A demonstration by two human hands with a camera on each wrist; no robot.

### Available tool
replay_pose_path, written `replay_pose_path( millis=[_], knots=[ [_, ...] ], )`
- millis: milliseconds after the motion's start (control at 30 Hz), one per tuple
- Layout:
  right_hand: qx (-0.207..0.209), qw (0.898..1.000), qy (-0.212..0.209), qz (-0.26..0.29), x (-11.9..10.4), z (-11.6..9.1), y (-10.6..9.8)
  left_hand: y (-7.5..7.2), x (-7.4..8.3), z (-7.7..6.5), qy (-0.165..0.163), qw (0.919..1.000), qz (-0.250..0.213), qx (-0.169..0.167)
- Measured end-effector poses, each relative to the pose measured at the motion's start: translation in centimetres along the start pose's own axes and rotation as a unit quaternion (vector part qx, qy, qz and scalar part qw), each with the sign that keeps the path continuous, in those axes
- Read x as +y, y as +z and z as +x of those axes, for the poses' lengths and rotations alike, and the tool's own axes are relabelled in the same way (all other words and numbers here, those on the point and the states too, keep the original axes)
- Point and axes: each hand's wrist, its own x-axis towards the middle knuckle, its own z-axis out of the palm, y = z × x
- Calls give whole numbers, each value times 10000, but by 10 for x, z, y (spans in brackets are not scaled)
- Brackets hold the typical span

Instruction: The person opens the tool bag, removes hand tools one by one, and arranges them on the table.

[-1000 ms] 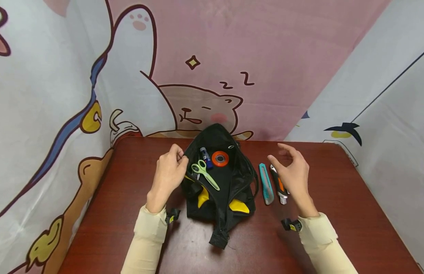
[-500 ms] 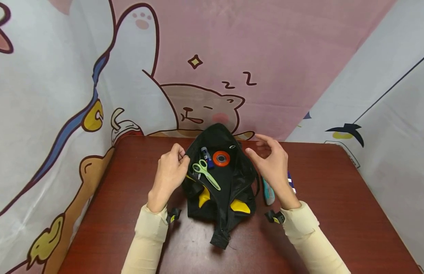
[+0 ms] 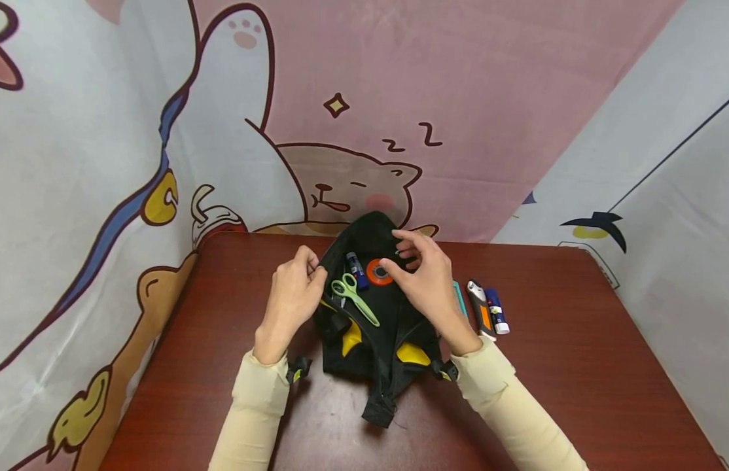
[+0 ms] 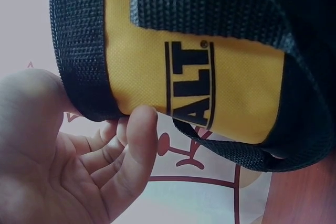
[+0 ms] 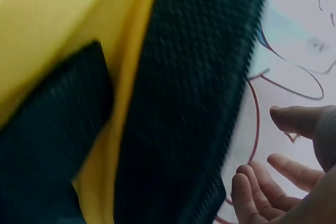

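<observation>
A black-and-yellow tool bag (image 3: 370,230) lies with its mouth open in the head view. My left hand (image 3: 290,304) pinches the left edge of that mouth; the left wrist view shows its fingers at the black border of the yellow side (image 4: 236,85). Over the right part of the opening is my right hand (image 3: 426,281), thumb and fingers spread apart with nothing between them. Inside the bag show green-handled scissors (image 3: 360,306), a blue glue stick (image 3: 356,270) and an orange ring-shaped roll (image 3: 372,273), which the right thumb partly overlaps.
Right of the bag, a teal box cutter (image 3: 459,297), partly behind the right wrist, lies beside a grey-and-orange utility knife (image 3: 481,309) and another glue stick (image 3: 497,310). A cartoon-printed cloth (image 3: 488,131) hangs behind the brown table (image 3: 565,340).
From above the cutters my right hand has moved left to over the bag's mouth, leaving the utility knife and second glue stick in sight. The left hand keeps its hold on the edge.
</observation>
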Motion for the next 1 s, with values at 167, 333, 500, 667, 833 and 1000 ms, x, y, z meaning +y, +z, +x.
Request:
replay_pose_path(
  millis=[167,333,500,667,833,1000],
  knots=[
    [-239,9996,-129,-46,1,-1,16,0,1,0,-30,10000,-32,-23],
    [-511,9985,-189,92,5,-2,24,0,2,0,10,10000,-9,-19],
    [-874,9959,-193,134,11,-4,32,-1,1,0,50,10000,40,29],
    [-1252,9920,-169,-44,18,-8,42,-1,1,-1,19,10000,63,30],
    [-1445,9891,-116,-271,23,-13,51,-2,1,-1,0,10000,46,-25],
    [-1657,9849,52,-505,28,-17,60,-2,1,0,10,10000,73,-31]
  ],
)
